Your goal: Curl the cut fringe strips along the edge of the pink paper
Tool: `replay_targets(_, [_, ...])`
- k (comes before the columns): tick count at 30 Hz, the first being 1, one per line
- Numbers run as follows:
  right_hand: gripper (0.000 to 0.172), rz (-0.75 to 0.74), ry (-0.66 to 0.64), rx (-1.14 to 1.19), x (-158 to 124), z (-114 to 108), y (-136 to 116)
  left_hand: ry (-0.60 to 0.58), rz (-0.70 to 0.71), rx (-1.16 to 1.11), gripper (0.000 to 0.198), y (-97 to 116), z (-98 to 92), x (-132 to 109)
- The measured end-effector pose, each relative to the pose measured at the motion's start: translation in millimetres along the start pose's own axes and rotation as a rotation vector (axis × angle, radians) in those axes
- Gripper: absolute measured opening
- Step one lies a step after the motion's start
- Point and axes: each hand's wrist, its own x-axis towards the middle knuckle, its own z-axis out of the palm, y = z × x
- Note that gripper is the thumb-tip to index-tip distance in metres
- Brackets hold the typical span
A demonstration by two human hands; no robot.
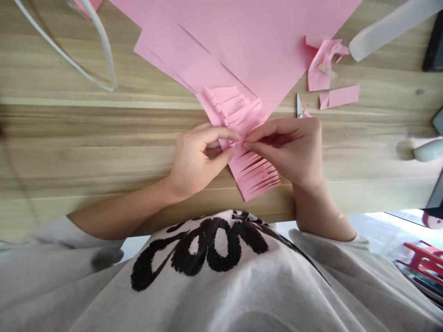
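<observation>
A pink paper strip cut into a fringe (254, 173) lies on the wooden table (69, 138) in front of me. My left hand (199, 159) pinches its uncut edge between thumb and forefinger. My right hand (290, 147) pinches the same edge from the other side, fingertips meeting the left hand's. Part of the fringe (235, 108) is rolled or folded above my fingers. The tip of a pair of scissors (299, 107) pokes out just behind my right hand.
Large pink paper sheets (242, 37) with slits cover the table's far middle. Pink scraps (328, 64) lie at the far right beside a white handle-like object (387, 27). A white cable (100, 50) loops at the far left. A red object (424, 260) sits below the table edge.
</observation>
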Motion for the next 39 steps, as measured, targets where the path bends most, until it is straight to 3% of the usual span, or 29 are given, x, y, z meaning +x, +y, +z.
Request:
replay_targets(9, [0.024, -0.012, 0.021, -0.042, -0.7, 0.4, 4.1, 0.056, 0.059, 0.034, 0.012, -3.5, 0.4, 0.7])
replay_targets(22, [0.021, -0.019, 0.056, -0.043, -1.0, 1.3, 2.4, 0.023, -0.004, 0.054, 0.015, 4.5, -0.4, 0.5])
replay_targets(32, [0.023, -0.048, -0.029, 0.032, -0.3, 1.3, 1.1, -0.021, 0.022, 0.044, 0.016, 5.4, -1.1, -1.3])
replay_targets(39, [0.021, -0.091, -0.037, 0.026, 0.0, 0.9, 1.4, 0.01, 0.024, 0.084, 0.013, 4.0, -1.2, 0.7])
